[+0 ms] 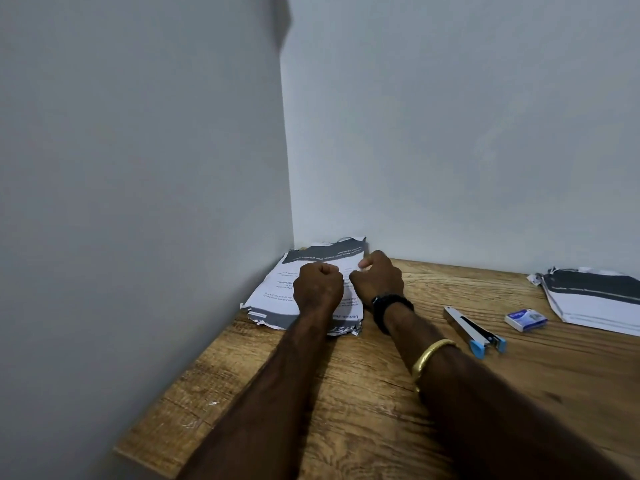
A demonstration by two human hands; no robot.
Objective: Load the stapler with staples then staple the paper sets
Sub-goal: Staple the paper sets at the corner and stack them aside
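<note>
A stack of printed paper sets (277, 292) with dark header bands lies in the table's far left corner against the walls. My left hand (318, 285) is curled into a fist and rests on top of this stack, with nothing visible in it. My right hand (377, 275) is just beside it at the stack's right edge, its thumb and fingers curled and pinching the top sheets there. A silver stapler (474, 332) with blue ends lies on the table to the right of my right forearm. A small blue and white staple box (525, 320) sits beyond it.
A second stack of paper sets (595, 299) lies at the far right, partly cut off by the frame. The wooden table (346, 393) meets grey walls on the left and at the back. My right arm wears a dark watch and a gold bangle.
</note>
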